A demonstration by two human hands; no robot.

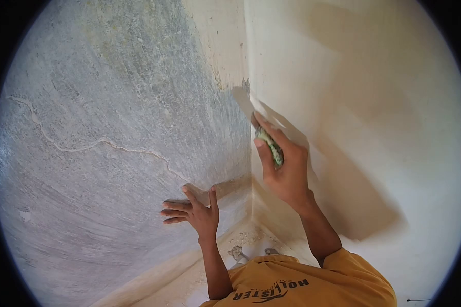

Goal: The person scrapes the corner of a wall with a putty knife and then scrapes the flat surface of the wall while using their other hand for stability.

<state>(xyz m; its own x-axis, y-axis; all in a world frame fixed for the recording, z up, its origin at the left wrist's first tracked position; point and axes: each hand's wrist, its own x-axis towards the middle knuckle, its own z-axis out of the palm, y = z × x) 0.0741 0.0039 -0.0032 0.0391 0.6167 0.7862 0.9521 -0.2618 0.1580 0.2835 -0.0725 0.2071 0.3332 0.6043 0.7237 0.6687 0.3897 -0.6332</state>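
Tool (277,153) at the corner (251,166)

From here I see it pinched in the right hand (292,171), upper end beside the corner; the left hand (203,217) spreads against the grey wall (118,194). Any stroke there calls, I'd judge, for a steady grip.

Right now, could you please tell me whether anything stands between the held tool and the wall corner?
Nothing visible does: the tool in the right hand is close beside the corner, and the left hand is clear.
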